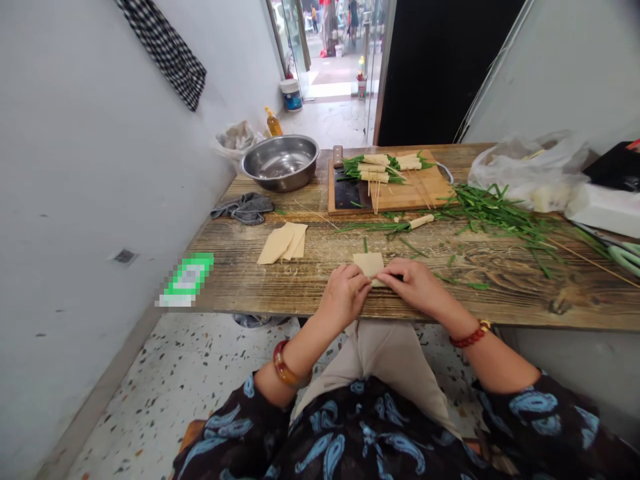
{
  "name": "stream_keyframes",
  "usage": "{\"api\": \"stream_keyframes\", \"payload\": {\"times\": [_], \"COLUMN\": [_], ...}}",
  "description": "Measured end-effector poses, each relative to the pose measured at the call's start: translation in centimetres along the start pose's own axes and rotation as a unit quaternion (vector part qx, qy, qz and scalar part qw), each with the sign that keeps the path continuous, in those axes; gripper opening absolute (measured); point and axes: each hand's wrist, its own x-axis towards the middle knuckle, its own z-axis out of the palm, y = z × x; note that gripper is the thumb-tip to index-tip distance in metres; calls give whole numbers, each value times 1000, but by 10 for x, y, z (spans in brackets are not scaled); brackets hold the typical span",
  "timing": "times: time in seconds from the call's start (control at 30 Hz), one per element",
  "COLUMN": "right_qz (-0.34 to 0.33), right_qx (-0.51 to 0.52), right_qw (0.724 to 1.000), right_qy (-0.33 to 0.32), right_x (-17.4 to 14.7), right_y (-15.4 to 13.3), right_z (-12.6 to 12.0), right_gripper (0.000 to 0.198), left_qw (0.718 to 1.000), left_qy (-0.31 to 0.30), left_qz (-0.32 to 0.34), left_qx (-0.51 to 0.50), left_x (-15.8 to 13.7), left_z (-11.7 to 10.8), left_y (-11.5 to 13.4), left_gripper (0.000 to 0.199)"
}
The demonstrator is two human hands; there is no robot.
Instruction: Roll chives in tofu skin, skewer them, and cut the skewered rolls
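A beige tofu-skin sheet (369,264) lies on the wooden table in front of me. My left hand (346,292) is closed on its near edge, fingertips pinching it from the left. From the right, my right hand (416,285) pinches the same edge, which looks slightly rolled. Whatever may be inside the fold is hidden by my fingers. Left of my hands sits a small fanned stack of tofu-skin sheets (280,244). Just beyond them, a finished-looking tofu-skin roll (423,222) lies with green chives sticking out of it.
Skewered tofu-skin rolls (374,175) with chives rest on a cutting board (420,193), beside a cleaver (339,157). A steel basin (281,163) and grey cloth (244,208) are at left. Loose chives (505,217), a plastic bag (525,167) and green-handled scissors (625,257) are at right.
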Motion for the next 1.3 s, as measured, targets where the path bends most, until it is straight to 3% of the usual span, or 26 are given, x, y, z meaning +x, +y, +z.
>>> {"api": "stream_keyframes", "payload": {"times": [0.13, 0.2, 0.4, 0.67, 0.9, 1.03, 1.3], "right_qz": [1, -19, -94, -109, -110, -101, -102], "right_qx": [28, 8, -111, -97, -89, -98, -74], "right_qw": [987, 981, 988, 988, 989, 990, 992], "right_qy": [157, 190, 59, 46, 35, 30, 20], "right_x": [-8, -16, -29, -17, -16, -15, -14], "right_y": [-3, -11, -21, 6, 2, -3, -2], "right_z": [-19, -22, -4, 5, 3, 2, 1], "right_gripper": [23, 22, 21, 21, 17, 18, 21], "left_qw": [1000, 1000, 1000, 999, 990, 994, 1000], "left_qy": [6, 8, 10, 22, 22, -12, -8], "left_qz": [-5, -6, -12, -20, 19, 31, 4], "left_qx": [-6, -7, -15, 29, 138, 101, -27], "left_x": [-1, -1, 0, -1, -3, -1, 4], "left_z": [1, 1, 1, -1, -8, -7, -8], "left_y": [-1, -1, 1, 2, 12, 6, -3], "left_gripper": [14, 14, 13, 13, 17, 22, 15]}}
